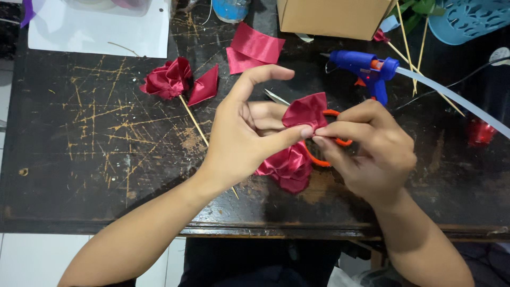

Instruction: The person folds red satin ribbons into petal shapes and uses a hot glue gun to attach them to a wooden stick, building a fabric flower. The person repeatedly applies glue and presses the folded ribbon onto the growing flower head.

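Note:
My left hand and my right hand meet over the middle of a dark scratched table. Both pinch a folded piece of red satin ribbon between thumb and fingertips. Just below it hangs a red ribbon flower, which looks joined to that piece. Orange-handled scissors lie on the table under my hands, mostly hidden.
A finished ribbon rose on a wooden stick lies at the upper left with a loose folded petal. Cut ribbon pieces, a blue glue gun, a cardboard box, wooden skewers and a blue basket sit along the back.

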